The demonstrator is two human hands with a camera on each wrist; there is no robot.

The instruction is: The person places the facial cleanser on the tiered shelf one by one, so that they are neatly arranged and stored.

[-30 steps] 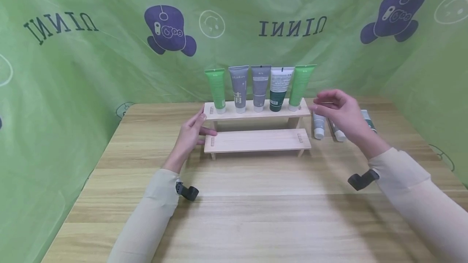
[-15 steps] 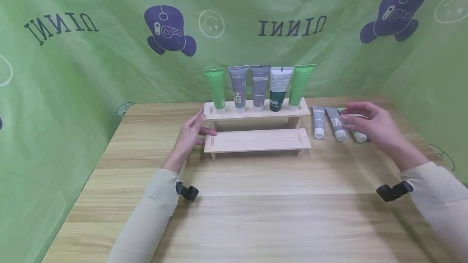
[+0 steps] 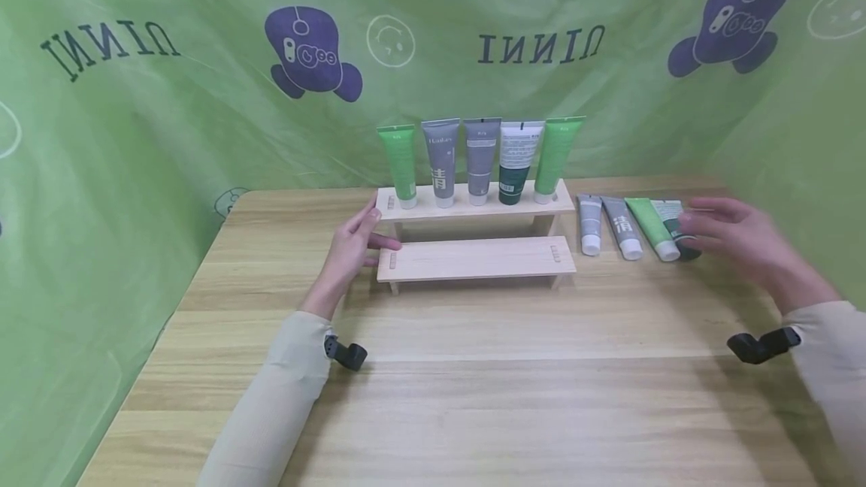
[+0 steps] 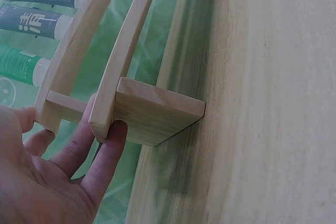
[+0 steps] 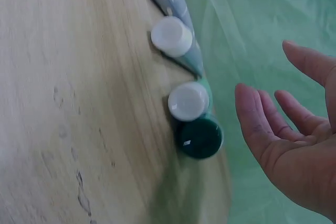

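Currently gripping L end of wooden rack (image 3: 473, 258) w/ L hand (image 3: 343, 250), w/ some digits at end of top shelf (image 3: 467, 211) and fingers (image 4: 107, 166) around end of bottom shelf (image 3: 507, 263). Holding R hand (image 3: 740, 235) open, w/ loosely bent fingers, over R part of table (image 3: 473, 397), blurred in head view, near lying white-&-dk-green tube (image 3: 668, 215); in R wrist view, looking apart from caps. Next to that, can see lying green tube (image 3: 652, 226), then going L twd rack, lying dk-grey tube (image 3: 622, 226) & lying pale-grey tube (image 3: 591, 224), all flat w/ caps twd person. On top shelf, L to R, can see upright on caps: L green tube (image 3: 401, 165), L grey tube (image 3: 443, 160), other grey tube (image 3: 481, 160), upright white-&-dk-green tube (image 3: 518, 160), R green tube (image 3: 558, 160). Behind table, can see green cloth (image 3: 203, 119) w/ purple figures & mirrored lettering. On wrists, wearing blk cams, L one (image 3: 346, 354) & R one (image 3: 764, 346), over pale sleeves.
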